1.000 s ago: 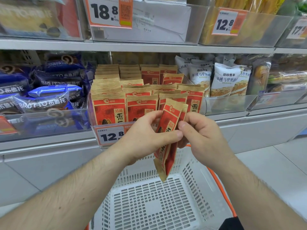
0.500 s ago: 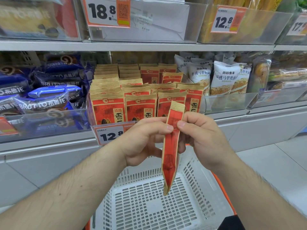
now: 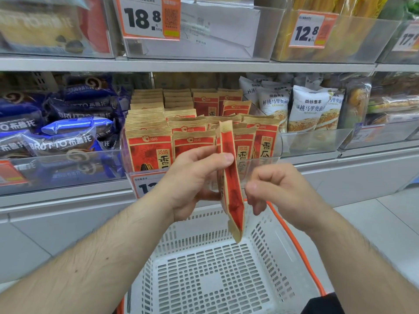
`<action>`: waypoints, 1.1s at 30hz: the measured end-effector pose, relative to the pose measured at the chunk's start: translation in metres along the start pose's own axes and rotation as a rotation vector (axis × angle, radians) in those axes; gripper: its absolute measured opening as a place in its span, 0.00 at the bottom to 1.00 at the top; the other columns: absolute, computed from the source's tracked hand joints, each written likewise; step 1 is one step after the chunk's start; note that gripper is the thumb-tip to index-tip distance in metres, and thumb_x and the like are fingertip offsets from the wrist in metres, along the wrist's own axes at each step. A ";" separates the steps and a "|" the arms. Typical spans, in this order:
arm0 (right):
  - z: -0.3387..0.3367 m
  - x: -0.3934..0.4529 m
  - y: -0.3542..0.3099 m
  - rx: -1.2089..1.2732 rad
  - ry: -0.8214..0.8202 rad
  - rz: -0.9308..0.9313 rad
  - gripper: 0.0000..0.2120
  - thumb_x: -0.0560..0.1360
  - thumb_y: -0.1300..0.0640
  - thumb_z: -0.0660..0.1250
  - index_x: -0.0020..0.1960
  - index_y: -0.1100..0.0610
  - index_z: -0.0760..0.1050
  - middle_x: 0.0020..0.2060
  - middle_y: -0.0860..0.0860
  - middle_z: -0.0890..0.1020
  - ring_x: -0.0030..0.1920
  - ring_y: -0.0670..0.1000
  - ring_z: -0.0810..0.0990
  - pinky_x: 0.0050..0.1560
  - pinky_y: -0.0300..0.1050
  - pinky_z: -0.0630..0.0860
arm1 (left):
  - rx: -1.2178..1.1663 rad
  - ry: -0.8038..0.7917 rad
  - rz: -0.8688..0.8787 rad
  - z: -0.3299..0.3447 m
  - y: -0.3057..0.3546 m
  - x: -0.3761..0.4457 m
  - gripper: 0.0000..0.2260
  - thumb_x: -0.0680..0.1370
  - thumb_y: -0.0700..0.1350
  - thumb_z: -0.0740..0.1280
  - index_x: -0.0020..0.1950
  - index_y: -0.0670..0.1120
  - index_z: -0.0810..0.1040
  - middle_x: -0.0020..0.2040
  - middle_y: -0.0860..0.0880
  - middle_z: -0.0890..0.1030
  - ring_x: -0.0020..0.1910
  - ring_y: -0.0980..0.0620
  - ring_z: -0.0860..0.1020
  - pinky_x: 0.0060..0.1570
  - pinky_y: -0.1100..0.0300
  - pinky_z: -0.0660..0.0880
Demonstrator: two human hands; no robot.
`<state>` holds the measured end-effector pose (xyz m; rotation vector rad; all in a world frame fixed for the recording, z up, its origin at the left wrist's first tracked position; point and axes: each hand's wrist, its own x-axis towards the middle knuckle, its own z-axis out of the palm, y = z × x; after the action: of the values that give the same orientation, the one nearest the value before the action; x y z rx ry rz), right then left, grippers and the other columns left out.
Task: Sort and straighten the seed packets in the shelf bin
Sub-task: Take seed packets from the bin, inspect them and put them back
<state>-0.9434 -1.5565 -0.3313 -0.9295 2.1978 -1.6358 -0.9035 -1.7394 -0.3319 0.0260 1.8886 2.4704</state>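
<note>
Packets (image 3: 230,177) hang edge-on and near upright, pinched by the left hand (image 3: 195,177) just short of the shelf bin (image 3: 275,143) ahead, while the right hand (image 3: 278,193), loosely curled and empty, waits beside them.

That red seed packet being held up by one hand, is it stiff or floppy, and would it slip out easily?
Probably fairly stiff: the seed packet hangs straight below the left hand, which pinches only its upper part. Likely light, since that pinch carries it alone. Its matte paper-looking edge suggests little slip.
</note>
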 end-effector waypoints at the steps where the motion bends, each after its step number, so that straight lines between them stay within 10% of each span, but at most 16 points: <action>1: -0.002 -0.001 -0.001 -0.066 -0.050 0.027 0.20 0.62 0.44 0.69 0.32 0.62 0.77 0.27 0.54 0.80 0.28 0.51 0.79 0.32 0.45 0.76 | -0.011 0.030 0.019 0.000 0.002 0.000 0.12 0.68 0.45 0.74 0.51 0.46 0.82 0.41 0.47 0.84 0.39 0.49 0.83 0.36 0.50 0.81; 7: 0.003 -0.005 -0.005 -0.281 -0.131 0.133 0.07 0.70 0.52 0.72 0.36 0.53 0.82 0.33 0.53 0.84 0.38 0.59 0.84 0.43 0.64 0.80 | -0.060 0.155 0.106 -0.002 0.005 0.001 0.04 0.76 0.40 0.69 0.50 0.47 0.80 0.39 0.51 0.85 0.36 0.53 0.84 0.34 0.54 0.79; 19: 0.001 -0.004 -0.011 -0.405 -0.241 0.155 0.12 0.79 0.63 0.65 0.38 0.60 0.79 0.32 0.46 0.82 0.35 0.43 0.82 0.41 0.44 0.80 | -0.075 0.141 0.076 -0.004 0.003 0.001 0.08 0.79 0.38 0.65 0.45 0.48 0.81 0.35 0.51 0.84 0.36 0.52 0.83 0.36 0.54 0.80; 27: -0.002 -0.004 -0.002 -0.306 -0.235 0.138 0.08 0.76 0.59 0.70 0.38 0.56 0.82 0.34 0.49 0.84 0.38 0.48 0.84 0.43 0.48 0.80 | -0.094 0.101 0.083 -0.008 -0.002 0.005 0.07 0.75 0.39 0.69 0.40 0.49 0.84 0.38 0.49 0.84 0.40 0.49 0.83 0.37 0.52 0.80; 33: -0.003 0.001 0.005 -0.014 0.061 0.081 0.09 0.66 0.53 0.73 0.41 0.58 0.77 0.30 0.47 0.79 0.31 0.47 0.78 0.34 0.40 0.75 | -0.064 -0.187 0.032 -0.011 -0.006 0.000 0.16 0.63 0.46 0.73 0.50 0.44 0.82 0.42 0.44 0.82 0.39 0.48 0.81 0.38 0.51 0.80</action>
<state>-0.9481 -1.5539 -0.3350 -0.7927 2.2582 -1.6341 -0.9036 -1.7481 -0.3409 0.2772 1.7463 2.4493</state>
